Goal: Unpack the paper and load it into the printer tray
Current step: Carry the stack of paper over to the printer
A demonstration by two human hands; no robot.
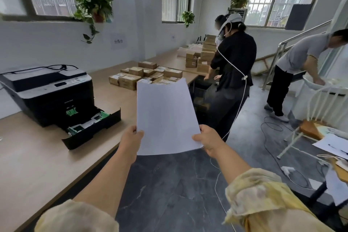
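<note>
I hold a white stack of paper upright in front of me, over the floor beside the table edge. My left hand grips its lower left corner and my right hand grips its lower right corner. To the left, a black and grey printer stands on the wooden table. Its paper tray is pulled out toward me, showing green guides and some white inside. The paper is apart from the tray, to its right and higher.
Several brown cardboard boxes lie on the table behind the paper. Two people work at the table's far end, and a third person bends at the right. A white chair, cables and loose sheets are at the right.
</note>
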